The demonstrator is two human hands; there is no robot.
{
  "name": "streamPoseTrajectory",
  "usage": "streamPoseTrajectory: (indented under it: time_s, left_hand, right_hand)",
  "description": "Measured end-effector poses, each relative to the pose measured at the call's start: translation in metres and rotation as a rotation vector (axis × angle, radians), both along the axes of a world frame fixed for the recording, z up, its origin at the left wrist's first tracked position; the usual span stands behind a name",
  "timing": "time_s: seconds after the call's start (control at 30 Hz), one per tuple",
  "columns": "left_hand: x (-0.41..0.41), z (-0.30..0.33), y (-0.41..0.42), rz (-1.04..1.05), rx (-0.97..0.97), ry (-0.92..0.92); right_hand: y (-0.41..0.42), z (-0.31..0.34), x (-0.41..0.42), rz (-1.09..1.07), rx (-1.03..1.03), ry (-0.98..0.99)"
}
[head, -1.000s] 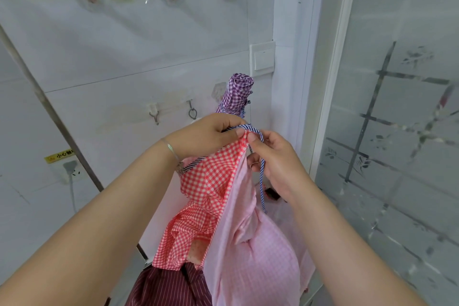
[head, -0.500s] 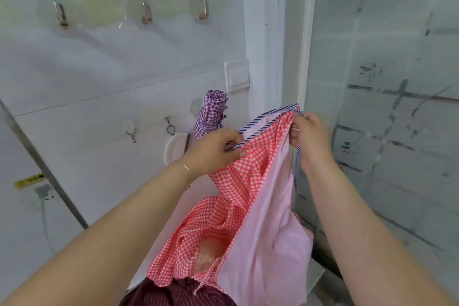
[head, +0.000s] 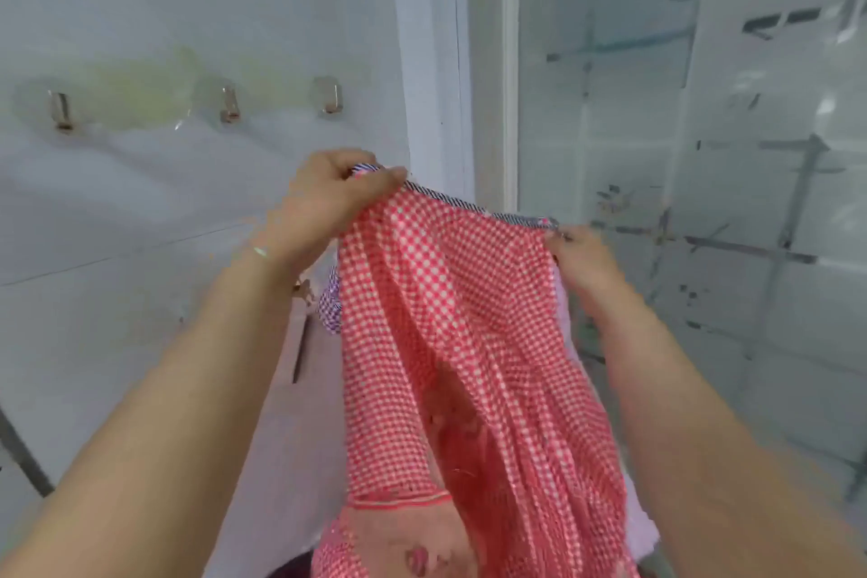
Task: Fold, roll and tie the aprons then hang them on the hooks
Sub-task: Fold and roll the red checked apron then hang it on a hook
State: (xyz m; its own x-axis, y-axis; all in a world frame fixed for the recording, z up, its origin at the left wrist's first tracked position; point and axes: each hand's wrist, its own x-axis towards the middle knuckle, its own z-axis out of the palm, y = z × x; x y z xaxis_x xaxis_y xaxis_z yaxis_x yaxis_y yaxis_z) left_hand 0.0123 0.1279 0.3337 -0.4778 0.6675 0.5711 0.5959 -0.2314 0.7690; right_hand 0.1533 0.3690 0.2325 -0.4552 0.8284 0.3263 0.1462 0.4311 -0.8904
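Blurrily, red gingham apron [head: 450, 343] — both hands gripping, purple roll [head: 330, 310] mostly hidden

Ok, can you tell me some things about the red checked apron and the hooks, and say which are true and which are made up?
1. Both hands hold the red checked apron by its top edge. True: left hand, right hand.
2. The apron is rolled up tight. False: it hangs spread open.
3. Three hooks on the wall are bare. True.
4. The apron hangs on a hook. False: only the hands hold it.
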Motion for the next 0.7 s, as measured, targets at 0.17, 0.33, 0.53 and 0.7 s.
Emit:
streamPoseTrajectory:
  time_s: [0.17, 0.33, 0.53, 0.7]
  left_hand:
    - [-0.060, 0.014, -0.037, 0.313, -0.478, 0.249]
    - [-0.077, -0.037, -0.041, 0.745, -0.954, 0.663]
    - [-0.014, -0.079, -0.015, 0.109, -0.685, 0.269]
    - [-0.020, -0.102, -0.021, 0.214, -0.515, 0.049]
  right_hand:
    - [-0.020, 0.010, -0.015, 0.253, -0.152, 0.158]
    - [-0.065, 0.017, -0.024, 0.624, -0.156, -0.022]
    - [-0.113, 0.015, -0.045, 0.696, -0.013, -0.199]
    - [-0.117, 0.004, -0.049, 0.657, 0.027, -0.158]
